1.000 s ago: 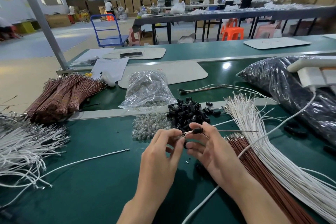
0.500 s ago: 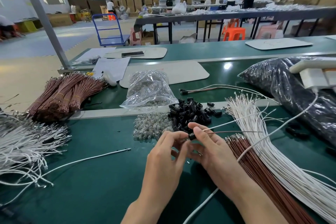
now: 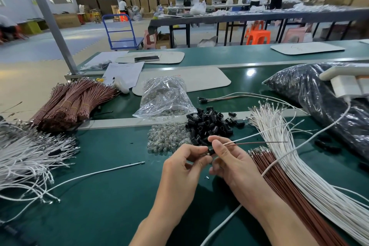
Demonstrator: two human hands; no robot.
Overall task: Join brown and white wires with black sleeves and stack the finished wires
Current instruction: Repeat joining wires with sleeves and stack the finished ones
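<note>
Item: black sleeve [image 3: 211, 151], held above table [image 3: 119, 195], between both hands.
L hand [image 3: 185, 166]: grip clamped on sleeve, fingertips pinching.
R hand [image 3: 229, 162]: grip clamped on wire pair [image 3: 249, 143] (brown + white), ends trailing right.
Sleeve pile [image 3: 209, 124] just behind.
White wire bundle [image 3: 289, 156] and brown wire bundle [image 3: 279, 177] on R side.

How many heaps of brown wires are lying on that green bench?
2: tied brown bundles at the far left, and a loose brown heap at the near right. Others may lie outside the frame.
</note>
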